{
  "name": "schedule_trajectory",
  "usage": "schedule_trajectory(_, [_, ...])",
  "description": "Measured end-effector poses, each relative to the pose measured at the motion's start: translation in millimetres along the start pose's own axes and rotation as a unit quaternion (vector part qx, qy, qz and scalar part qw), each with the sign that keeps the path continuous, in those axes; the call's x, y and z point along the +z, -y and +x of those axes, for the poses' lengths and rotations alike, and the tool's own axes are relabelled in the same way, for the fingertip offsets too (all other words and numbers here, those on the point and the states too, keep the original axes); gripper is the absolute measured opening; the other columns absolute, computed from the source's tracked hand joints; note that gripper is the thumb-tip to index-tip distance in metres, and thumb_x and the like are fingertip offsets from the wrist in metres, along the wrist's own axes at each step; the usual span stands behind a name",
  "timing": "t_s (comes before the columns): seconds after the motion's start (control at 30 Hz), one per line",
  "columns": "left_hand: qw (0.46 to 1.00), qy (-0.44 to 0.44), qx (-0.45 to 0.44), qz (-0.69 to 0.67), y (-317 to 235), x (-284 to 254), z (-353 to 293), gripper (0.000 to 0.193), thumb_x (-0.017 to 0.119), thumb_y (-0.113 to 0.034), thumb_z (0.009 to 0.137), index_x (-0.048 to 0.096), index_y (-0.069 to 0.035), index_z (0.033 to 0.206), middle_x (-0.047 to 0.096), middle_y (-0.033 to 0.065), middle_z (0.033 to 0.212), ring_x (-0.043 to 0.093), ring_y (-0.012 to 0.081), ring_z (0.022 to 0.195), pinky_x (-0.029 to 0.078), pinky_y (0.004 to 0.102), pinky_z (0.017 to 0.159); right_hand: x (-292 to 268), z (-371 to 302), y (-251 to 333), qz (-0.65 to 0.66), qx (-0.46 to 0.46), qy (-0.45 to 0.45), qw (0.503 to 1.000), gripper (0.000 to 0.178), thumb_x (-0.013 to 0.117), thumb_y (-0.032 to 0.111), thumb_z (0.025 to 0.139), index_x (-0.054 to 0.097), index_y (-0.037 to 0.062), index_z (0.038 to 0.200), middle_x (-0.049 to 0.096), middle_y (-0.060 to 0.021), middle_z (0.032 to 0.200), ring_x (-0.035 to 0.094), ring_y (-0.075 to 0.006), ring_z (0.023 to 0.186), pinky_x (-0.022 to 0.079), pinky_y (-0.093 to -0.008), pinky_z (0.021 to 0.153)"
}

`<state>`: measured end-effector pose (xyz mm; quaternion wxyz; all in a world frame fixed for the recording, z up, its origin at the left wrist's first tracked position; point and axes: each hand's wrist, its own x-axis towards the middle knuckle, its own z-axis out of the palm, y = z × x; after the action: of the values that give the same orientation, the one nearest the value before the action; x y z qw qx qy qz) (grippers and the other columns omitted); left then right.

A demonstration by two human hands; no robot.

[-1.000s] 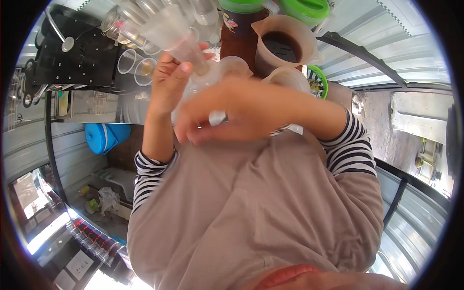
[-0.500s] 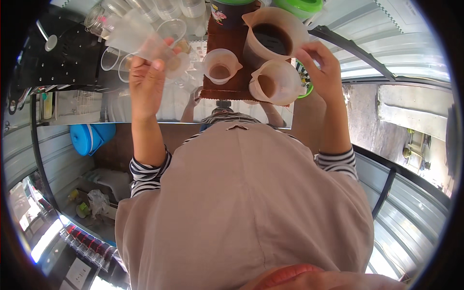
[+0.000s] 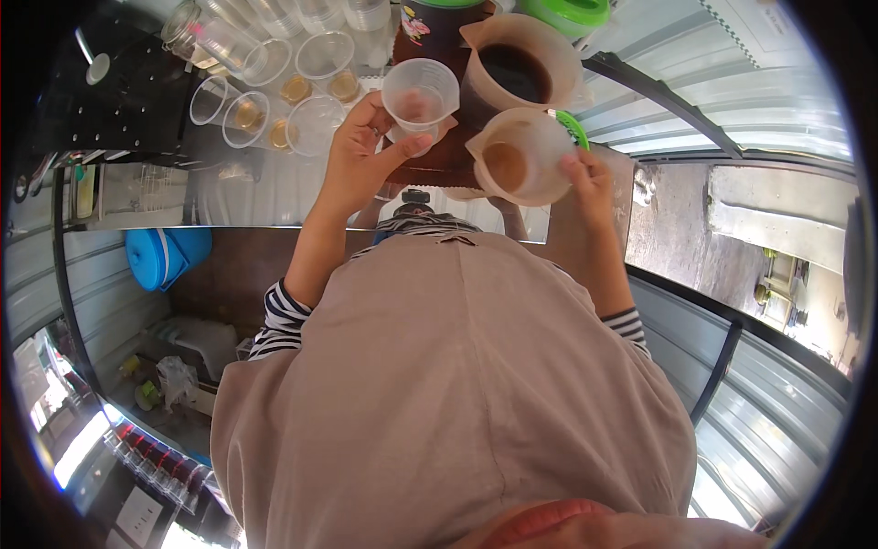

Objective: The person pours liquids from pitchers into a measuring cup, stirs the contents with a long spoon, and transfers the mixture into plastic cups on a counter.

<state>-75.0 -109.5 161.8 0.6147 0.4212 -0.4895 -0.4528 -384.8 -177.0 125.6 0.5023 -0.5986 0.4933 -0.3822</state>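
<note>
My left hand [image 3: 361, 169] is closed around a translucent plastic measuring cup [image 3: 422, 80], with fingers showing through its wall; I see no liquid in it. Behind it, mostly hidden, is another small spouted measuring cup [image 3: 446, 131]. At the right, my right hand [image 3: 593, 188] grips a spouted plastic measuring jug [image 3: 551, 169] by its right side. This jug leans left and has brown liquid [image 3: 505, 165] in the bottom. Just beyond it stands a large translucent pitcher [image 3: 569, 73] of dark brown liquid.
Several clear plastic cups [image 3: 315, 123], some with amber liquid, stand on the shiny counter [image 3: 229, 197] at the left. Stacked cups [image 3: 366, 14] are behind them. A brown mat [image 3: 439, 172] lies under the jugs. Green-lidded containers [image 3: 572, 14] are at the back.
My left hand has brought its cup from the far left over to the middle. My right hand has come down from beside the pitcher and taken hold of the measuring jug, now tilted.
</note>
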Motion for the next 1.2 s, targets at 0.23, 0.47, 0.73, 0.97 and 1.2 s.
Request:
schedule_trajectory(0.23, [0.995,0.011,-0.057,-0.076,-11,1,-1,0.046,0.069,0.000,0.079,0.051,-0.001,0.121,0.062,0.0073,0.109,0.057,0.0153,0.103,0.044,0.0295,0.091,-24,13,158,-0.062,-0.167,-0.090,0.980,0.023,0.060,0.018,0.089,0.059,0.0008,0.073,0.052,0.0043,0.069,0.043,-0.0041,0.065,0.034,-0.0207,0.059])
schedule_trajectory(0.47, [0.999,0.019,-0.044,-0.018,-10,3,1,0.044,0.069,0.000,0.079,0.052,0.001,0.121,0.061,0.0070,0.111,0.058,0.0162,0.104,0.048,0.0301,0.090,11,35,255,-0.198,-0.287,-0.055,0.936,0.022,0.062,0.015,0.088,0.060,-0.0003,0.072,0.049,0.0048,0.064,0.041,-0.0033,0.061,0.032,-0.0188,0.056])
schedule_trajectory(0.73, [1.000,0.014,-0.021,0.000,-15,3,0,0.046,0.069,-0.004,0.081,0.053,0.000,0.123,0.062,0.0061,0.112,0.060,0.0144,0.101,0.049,0.0266,0.086,36,58,286,-0.319,-0.323,-0.018,0.891,0.019,0.067,0.017,0.085,0.063,0.0024,0.074,0.048,0.0070,0.063,0.040,-0.0012,0.060,0.031,-0.0171,0.055])
schedule_trajectory(0.97, [1.000,0.015,-0.024,-0.003,-18,1,-2,0.044,0.068,-0.003,0.081,0.053,-0.001,0.123,0.062,0.0054,0.110,0.059,0.0117,0.097,0.047,0.0257,0.085,47,59,303,-0.404,-0.342,0.023,0.848,0.025,0.067,0.021,0.085,0.057,0.0029,0.070,0.043,0.0075,0.059,0.036,-0.0010,0.058,0.026,-0.0168,0.053])
schedule_trajectory(1.2, [0.999,0.014,-0.027,-0.011,-18,2,-3,0.045,0.069,-0.002,0.080,0.054,-0.001,0.122,0.062,0.0054,0.109,0.060,0.0138,0.098,0.047,0.0270,0.087,49,63,312,-0.482,-0.341,0.033,0.807,0.030,0.067,0.025,0.085,0.055,0.0035,0.069,0.042,0.0060,0.058,0.035,-0.0024,0.057,0.027,-0.0188,0.054])
